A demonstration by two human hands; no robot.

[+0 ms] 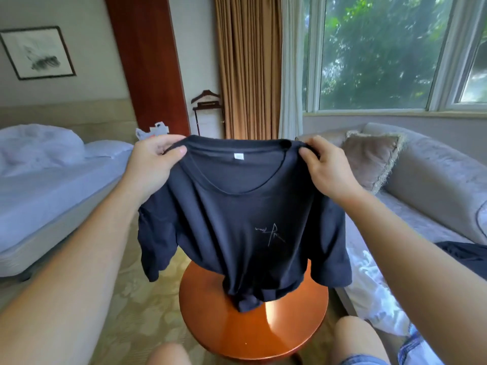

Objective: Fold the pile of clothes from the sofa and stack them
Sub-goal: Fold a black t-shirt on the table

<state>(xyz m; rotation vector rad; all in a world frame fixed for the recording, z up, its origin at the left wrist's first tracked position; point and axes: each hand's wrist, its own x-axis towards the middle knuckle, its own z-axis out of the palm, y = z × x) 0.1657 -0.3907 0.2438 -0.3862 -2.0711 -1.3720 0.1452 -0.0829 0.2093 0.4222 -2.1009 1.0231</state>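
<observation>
Above the round, glossy reddish wooden desk (pixel 253 335) hangs a dark navy cotton T-shirt (pixel 237 222), its hem bunched on the desktop. Left hand (pixel 155 160) and right hand (pixel 328 167) each pinch a shoulder. White and dark clothes (pixel 374 291) lie on the grey sofa (pixel 434 177).

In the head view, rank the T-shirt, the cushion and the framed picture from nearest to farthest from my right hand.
1. T-shirt: in the right hand's grip at the collar.
2. Cushion: on the sofa, just to that hand's right.
3. Picture: on the wall at far left, above the bed.
</observation>
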